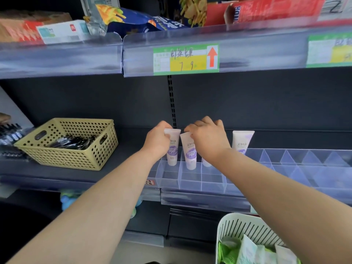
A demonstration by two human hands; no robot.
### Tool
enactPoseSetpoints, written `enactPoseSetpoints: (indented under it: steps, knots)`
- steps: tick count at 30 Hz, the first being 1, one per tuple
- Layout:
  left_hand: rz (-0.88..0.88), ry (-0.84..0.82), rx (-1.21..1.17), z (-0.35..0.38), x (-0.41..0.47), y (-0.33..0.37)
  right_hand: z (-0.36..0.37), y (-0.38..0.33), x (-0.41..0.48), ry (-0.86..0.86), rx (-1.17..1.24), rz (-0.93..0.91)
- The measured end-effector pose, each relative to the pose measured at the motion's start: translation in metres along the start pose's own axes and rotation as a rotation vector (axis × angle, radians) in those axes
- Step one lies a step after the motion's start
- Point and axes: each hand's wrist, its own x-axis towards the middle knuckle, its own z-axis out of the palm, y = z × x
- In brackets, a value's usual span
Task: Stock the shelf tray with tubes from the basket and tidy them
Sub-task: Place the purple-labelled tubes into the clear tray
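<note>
My left hand [157,140] grips leftmost tube [172,153], right hand [208,138] pinches neighbouring tube [189,155]; tray [289,166] mostly unfilled, basket [231,222] lower right holds more stock.

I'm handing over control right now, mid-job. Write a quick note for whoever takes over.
Left hand grips the top of the leftmost tube. Right hand pinches the top of the second tube, which leans.
Done: four tubes stand in the clear tray; the third tube is mostly hidden behind the right wrist, the fourth tube stands free.
Left: straighten the pair, fill empty compartments from the white basket.
</note>
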Motion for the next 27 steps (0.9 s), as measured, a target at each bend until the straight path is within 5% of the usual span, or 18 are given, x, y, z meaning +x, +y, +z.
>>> enactPoseSetpoints:
  steps: [16,27]
  knots:
    - [0.165,0.147,0.208,-0.011,-0.027,0.017,-0.018,0.001,-0.024,0.035,0.033,0.029]
    - [0.370,0.143,0.171,0.033,-0.118,0.048,-0.030,0.036,-0.131,0.003,0.030,0.074]
